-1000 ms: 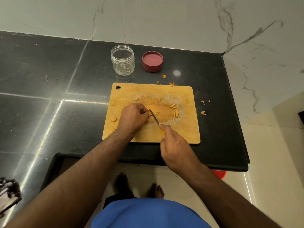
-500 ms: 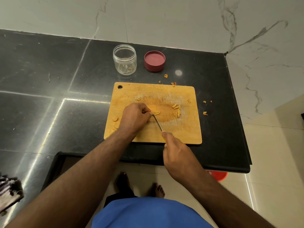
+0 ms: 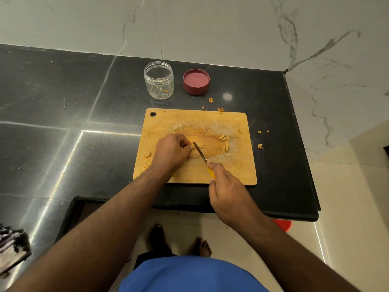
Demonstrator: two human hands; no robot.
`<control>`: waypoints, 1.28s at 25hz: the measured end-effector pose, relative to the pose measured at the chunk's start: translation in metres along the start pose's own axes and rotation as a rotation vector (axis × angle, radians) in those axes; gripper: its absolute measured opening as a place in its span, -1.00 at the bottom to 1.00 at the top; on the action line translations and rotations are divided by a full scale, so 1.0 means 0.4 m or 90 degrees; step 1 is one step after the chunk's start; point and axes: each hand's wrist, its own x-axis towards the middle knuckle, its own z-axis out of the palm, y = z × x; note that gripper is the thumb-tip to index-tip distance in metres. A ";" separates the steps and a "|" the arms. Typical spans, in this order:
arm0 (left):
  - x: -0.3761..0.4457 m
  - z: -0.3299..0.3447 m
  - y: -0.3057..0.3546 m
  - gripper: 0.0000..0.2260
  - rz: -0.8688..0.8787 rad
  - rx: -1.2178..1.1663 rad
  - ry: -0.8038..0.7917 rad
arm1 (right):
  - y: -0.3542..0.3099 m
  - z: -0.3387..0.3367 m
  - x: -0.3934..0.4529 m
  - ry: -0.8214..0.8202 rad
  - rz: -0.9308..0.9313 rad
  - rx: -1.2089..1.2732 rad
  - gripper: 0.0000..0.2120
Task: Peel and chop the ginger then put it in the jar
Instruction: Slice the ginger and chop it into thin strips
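Working at the wooden chopping board [image 3: 195,173], I curl my left hand [image 3: 171,151] over the ginger piece [image 3: 190,149], which is mostly hidden, while my right hand [image 3: 228,187] grips the yellow-handled knife [image 3: 200,152], blade angled up-left beside those fingertips; chopped sticks [image 3: 224,143] lie right, open jar [image 3: 159,82] beyond.

Black stone counter [image 3: 63,144], marble wall [image 3: 210,28], cream floor [image 3: 347,207]
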 end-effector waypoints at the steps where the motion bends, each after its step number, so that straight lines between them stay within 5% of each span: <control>1: 0.000 0.001 0.001 -0.91 -0.001 0.001 0.001 | 0.012 0.017 0.008 -0.016 -0.005 -0.020 -0.59; 12: -0.004 0.001 0.000 -0.91 0.009 -0.007 0.006 | -0.007 0.010 0.030 -0.047 0.049 0.036 -0.62; 15: -0.004 0.000 0.001 -0.93 0.008 -0.006 0.005 | -0.006 0.004 -0.010 -0.072 -0.012 -0.062 -0.65; 21: -0.003 -0.012 0.000 -0.92 0.015 0.006 -0.028 | -0.004 -0.006 -0.055 -0.025 0.119 0.092 -0.62; 25: 0.005 -0.030 -0.012 -0.86 0.018 -0.019 -0.096 | -0.011 -0.019 -0.028 -0.027 0.065 0.074 -0.62; 32: 0.001 -0.017 -0.001 -0.91 0.016 -0.003 -0.058 | -0.005 0.002 -0.024 -0.042 0.072 0.058 -0.62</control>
